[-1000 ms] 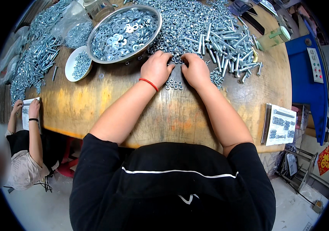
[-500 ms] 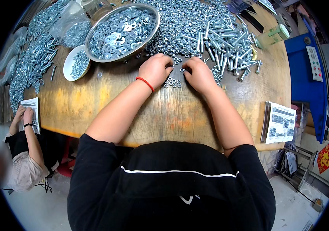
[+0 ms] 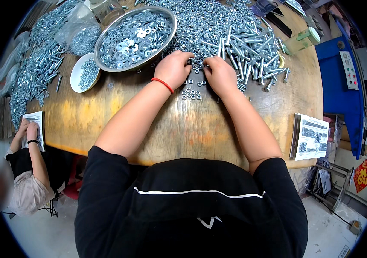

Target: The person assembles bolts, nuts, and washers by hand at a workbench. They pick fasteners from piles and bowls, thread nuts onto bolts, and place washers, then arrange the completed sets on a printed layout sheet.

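Both my hands rest at the near edge of a large heap of small silver hex nuts (image 3: 209, 26). My left hand (image 3: 174, 71), with a red cord on its wrist, has bent fingers and a gap between thumb and forefinger beside the nuts. Opposite it, my right hand (image 3: 221, 76) curves inward, thumb and forefinger apart; its other fingertips are hidden. Several loose nuts lie between the hands. Closer to me sits a small flat group of nuts (image 3: 191, 93) on the wooden table (image 3: 183, 124).
A steel bowl of flat washers (image 3: 96, 50) stands left of my hands, beside a white bowl of small screws (image 3: 75, 86). Long bolts (image 3: 252, 51) lie at right, more bolts (image 3: 41, 64) far left. A picture sheet (image 3: 314, 135) hangs at the right edge. Another person's hands (image 3: 28, 127) are at left.
Both hands have moved slightly away from me, toward the nut heap. A few nuts now lie singly between the hands and the small group, where my fingers were.
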Demonstrator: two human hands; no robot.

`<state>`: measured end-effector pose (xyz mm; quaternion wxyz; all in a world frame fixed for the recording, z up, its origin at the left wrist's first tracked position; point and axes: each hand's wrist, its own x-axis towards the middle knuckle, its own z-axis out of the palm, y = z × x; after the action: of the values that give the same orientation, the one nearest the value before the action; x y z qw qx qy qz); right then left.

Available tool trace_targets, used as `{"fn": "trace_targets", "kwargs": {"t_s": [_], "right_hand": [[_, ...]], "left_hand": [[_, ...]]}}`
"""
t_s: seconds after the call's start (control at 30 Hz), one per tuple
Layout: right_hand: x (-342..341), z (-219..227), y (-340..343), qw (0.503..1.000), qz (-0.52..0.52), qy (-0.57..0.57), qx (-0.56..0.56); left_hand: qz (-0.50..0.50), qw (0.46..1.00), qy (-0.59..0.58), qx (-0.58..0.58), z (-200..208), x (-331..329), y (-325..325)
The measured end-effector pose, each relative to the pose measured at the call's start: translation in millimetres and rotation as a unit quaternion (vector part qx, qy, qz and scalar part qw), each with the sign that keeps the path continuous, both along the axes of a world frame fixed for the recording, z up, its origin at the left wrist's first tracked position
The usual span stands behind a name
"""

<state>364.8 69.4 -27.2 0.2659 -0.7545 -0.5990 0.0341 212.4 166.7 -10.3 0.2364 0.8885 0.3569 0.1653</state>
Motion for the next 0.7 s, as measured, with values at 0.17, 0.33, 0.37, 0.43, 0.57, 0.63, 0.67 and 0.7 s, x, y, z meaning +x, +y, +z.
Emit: {"fn": "trace_targets", "kwargs": {"t_s": [0.17,0.33,0.37,0.43,0.57,0.63,0.67,0.7], "right_hand": [[3,3,-20,0.998,0.025,-0.001,-0.055],[12,5,-14,0.999,0.000,0.037,-0.010],[11,5,-11,0.999,-0.004,0.022,-0.028],[10,5,-5,0.998,-0.012,-0.008,-0.064],[12,1,-6,0.998,-0.022,-0.010,-0.049],[14,-2,-6,0.999,-0.018,-0.005,-0.041],[14,-4,-8,0.999,-0.016,-0.002,-0.039],[15,-6,-10,0.999,-0.015,0.001,-0.036]], "left_hand": [[0.003,0.999,0.028,0.030,-3,2,3],[-0.011,0.998,0.053,0.024,0,6,6],[-0.012,0.998,0.061,0.015,0,7,9],[-0.013,0.997,0.077,-0.002,-1,6,12],[-0.019,0.997,0.069,-0.043,9,-6,1],[-0.016,0.997,0.039,-0.057,1,-15,2],[-0.009,0.997,0.052,-0.059,-1,-17,1],[-0.002,0.996,0.064,-0.062,-3,-20,0]]}}
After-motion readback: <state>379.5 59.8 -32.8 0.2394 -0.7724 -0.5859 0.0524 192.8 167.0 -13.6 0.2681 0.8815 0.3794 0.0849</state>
